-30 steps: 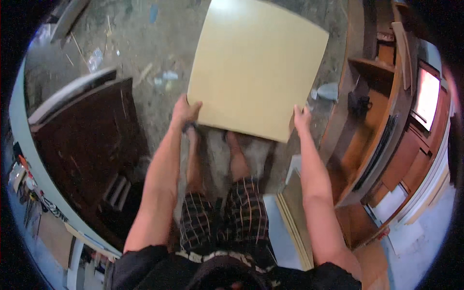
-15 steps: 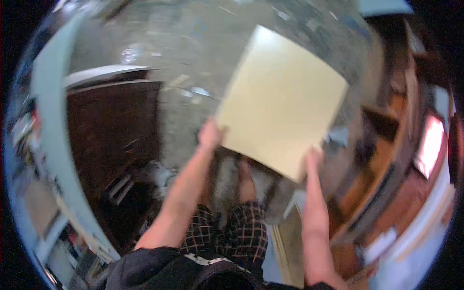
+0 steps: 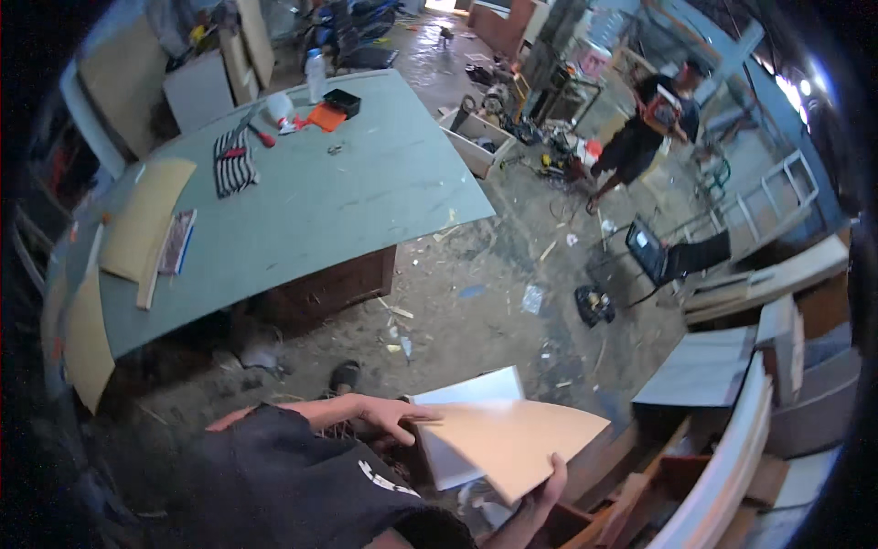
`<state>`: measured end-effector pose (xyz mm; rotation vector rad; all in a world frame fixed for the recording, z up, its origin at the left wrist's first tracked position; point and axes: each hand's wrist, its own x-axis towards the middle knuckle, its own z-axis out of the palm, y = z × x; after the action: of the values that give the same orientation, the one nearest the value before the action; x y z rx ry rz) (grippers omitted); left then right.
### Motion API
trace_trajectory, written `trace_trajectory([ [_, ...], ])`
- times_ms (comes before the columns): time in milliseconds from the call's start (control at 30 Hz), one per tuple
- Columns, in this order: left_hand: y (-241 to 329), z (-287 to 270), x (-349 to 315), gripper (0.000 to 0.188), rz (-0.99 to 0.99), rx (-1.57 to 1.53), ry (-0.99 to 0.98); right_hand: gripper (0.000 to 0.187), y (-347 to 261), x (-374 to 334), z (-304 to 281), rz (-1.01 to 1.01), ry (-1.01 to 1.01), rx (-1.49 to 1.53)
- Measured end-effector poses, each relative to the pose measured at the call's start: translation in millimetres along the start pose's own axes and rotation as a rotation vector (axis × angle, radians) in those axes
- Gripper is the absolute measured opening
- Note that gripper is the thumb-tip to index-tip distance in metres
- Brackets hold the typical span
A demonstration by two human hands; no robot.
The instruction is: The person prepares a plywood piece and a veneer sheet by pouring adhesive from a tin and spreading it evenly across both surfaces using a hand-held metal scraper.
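A thin cream-coloured panel (image 3: pixel 521 435) lies tilted in front of me, low in the view. My right hand (image 3: pixel 546 487) grips its near right edge, the thumb on the upper face and the other fingers hidden underneath. At the opposite corner, my left hand (image 3: pixel 389 418) has its fingers stretched out against the panel, with the thumb apart from it. Behind and partly beneath the panel stands a white board or box-like piece (image 3: pixel 471 388), mostly covered by it.
A large pale green worktable (image 3: pixel 347 197) fills the left, bearing a bottle (image 3: pixel 315 76), a striped cloth (image 3: pixel 236 165) and wood offcuts. Stacked boards (image 3: pixel 700 366) crowd the right. Farther off are a black chair (image 3: pixel 672 252), a ladder (image 3: pixel 777 201) and another person (image 3: pixel 640 128) holding something.
My view has swung up and round, bringing the worktable and the other person into sight. The panel has moved to the lower right, close to the white piece. My left fingers have spread.
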<state>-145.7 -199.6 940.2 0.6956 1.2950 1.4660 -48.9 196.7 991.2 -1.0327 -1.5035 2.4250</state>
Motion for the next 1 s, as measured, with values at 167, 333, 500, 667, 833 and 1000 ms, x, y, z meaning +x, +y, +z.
trace_trajectory([
  [167,32,-5,-18,0.061,0.158,0.464,0.571,0.058,-73,-10,177,-0.125,-0.200,0.099],
  [333,64,-78,-89,0.023,0.499,0.495,1.301,0.074,-75,-54,375,-0.425,-0.326,-0.195],
  [500,101,-214,-197,0.030,0.488,-0.017,1.632,0.068,22,-57,523,-1.085,-0.507,-0.865],
  [667,45,-301,-285,0.033,0.415,0.011,1.875,0.076,157,-19,553,-1.079,-0.646,-1.410],
  [833,-72,-357,-323,0.036,-0.202,0.063,2.017,0.079,225,34,527,-0.700,-0.733,-1.856],
  [1000,-56,-360,-319,0.039,-0.323,0.151,1.993,0.076,220,72,515,-0.784,-0.678,-1.733],
])
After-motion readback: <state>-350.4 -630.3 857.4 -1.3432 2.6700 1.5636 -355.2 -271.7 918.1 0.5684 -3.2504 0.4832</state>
